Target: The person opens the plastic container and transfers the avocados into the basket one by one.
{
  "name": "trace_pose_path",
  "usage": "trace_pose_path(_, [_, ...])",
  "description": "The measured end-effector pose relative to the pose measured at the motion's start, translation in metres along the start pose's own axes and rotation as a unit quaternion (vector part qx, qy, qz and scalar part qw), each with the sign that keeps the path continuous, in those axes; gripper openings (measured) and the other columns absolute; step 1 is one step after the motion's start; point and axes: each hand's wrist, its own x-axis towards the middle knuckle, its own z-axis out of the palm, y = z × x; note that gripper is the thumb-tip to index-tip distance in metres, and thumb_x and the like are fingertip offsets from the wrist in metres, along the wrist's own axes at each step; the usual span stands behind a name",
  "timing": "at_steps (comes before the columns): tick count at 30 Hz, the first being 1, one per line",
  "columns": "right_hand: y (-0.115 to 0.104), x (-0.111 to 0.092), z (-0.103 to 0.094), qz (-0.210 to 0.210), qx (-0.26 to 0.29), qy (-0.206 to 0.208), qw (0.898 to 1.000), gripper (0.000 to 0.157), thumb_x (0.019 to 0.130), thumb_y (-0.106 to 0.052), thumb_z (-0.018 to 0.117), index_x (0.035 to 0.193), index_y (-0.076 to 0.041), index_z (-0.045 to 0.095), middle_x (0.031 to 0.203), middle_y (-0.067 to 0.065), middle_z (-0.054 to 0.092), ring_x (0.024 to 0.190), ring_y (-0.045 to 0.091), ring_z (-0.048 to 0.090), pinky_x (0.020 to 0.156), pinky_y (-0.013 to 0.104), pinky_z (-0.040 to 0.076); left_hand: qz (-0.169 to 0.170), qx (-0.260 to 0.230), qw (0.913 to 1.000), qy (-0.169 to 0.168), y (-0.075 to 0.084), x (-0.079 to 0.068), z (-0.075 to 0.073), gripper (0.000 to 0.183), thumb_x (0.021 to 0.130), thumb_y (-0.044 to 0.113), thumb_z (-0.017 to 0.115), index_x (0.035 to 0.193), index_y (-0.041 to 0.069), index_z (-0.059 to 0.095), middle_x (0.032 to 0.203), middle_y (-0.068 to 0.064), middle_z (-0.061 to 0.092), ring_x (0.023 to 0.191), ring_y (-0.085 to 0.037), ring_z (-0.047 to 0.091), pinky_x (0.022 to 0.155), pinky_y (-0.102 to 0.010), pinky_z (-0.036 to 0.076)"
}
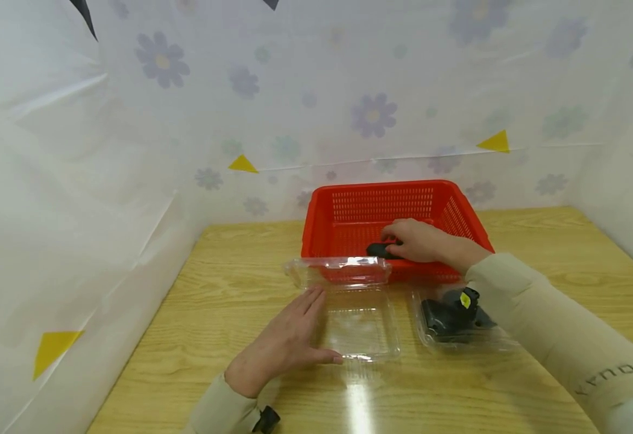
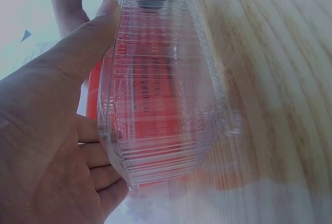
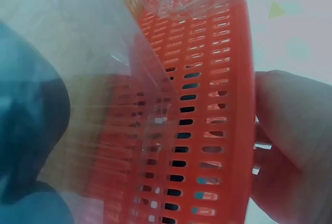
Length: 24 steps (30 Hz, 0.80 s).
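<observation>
Right fingers point(image 1: 391, 230) on black object point(image 1: 378, 250): head view only.

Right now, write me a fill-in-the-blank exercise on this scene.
1. The right hand reaches into the rectangular plastic basket, coloured ____.
2. The open, clear plastic container stands by the ____ hand.
3. The second clear plastic container holds objects coloured ____.

Missing words: red; left; black.

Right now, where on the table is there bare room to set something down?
Bare table lies left of the basket and left hand, and right of the basket, beyond the right sleeve. Crowded: before the basket, open box beside right box.
</observation>
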Motion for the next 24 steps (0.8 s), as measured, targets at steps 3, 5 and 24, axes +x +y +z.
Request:
trace_pose_path(3, [-0.002, -0.005, -0.002, -0.005, -0.006, 0.020, 1.000, 0.021, 0.094, -0.016, 0.066, 0.114, -0.009, 0.068, 0.102, 0.005, 0.064, 0.086, 0.020, 0.055, 0.079, 0.037, 0.052, -0.001, -0.003, 1.0000, 0.000, -0.001, -0.001, 0.000, 0.114, 0.078, 0.067, 0.071, 0.158, 0.003, 0.020, 0.166, -0.012, 0.019, 0.153, -0.028, 0.020, 0.123, -0.044, 0.026])
trace_pose_path(5, [-0.005, -0.009, -0.004, -0.010, -0.005, 0.032, 0.999, 0.021, 0.093, -0.016, 0.067, 0.113, -0.009, 0.068, 0.101, 0.005, 0.063, 0.085, 0.020, 0.055, 0.077, 0.035, 0.051, -0.002, -0.003, 1.0000, 0.000, -0.003, -0.001, 0.000, 0.114, 0.078, 0.067, 0.071, 0.158, 0.002, 0.020, 0.166, -0.012, 0.019, 0.153, -0.028, 0.020, 0.123, -0.044, 0.026])
trace_pose_path(24, [-0.037, -0.063, 0.001, -0.106, 0.055, 0.158, 0.980, 0.015, 0.093, -0.011, 0.067, 0.108, -0.011, 0.067, 0.102, -0.002, 0.061, 0.073, 0.009, 0.050, 0.061, 0.021, 0.045, -0.001, -0.002, 0.9999, 0.015, -0.009, -0.001, 0.001, 0.114, 0.078, 0.068, 0.070, 0.158, 0.003, 0.021, 0.165, -0.011, 0.021, 0.152, -0.029, 0.022, 0.122, -0.045, 0.029])
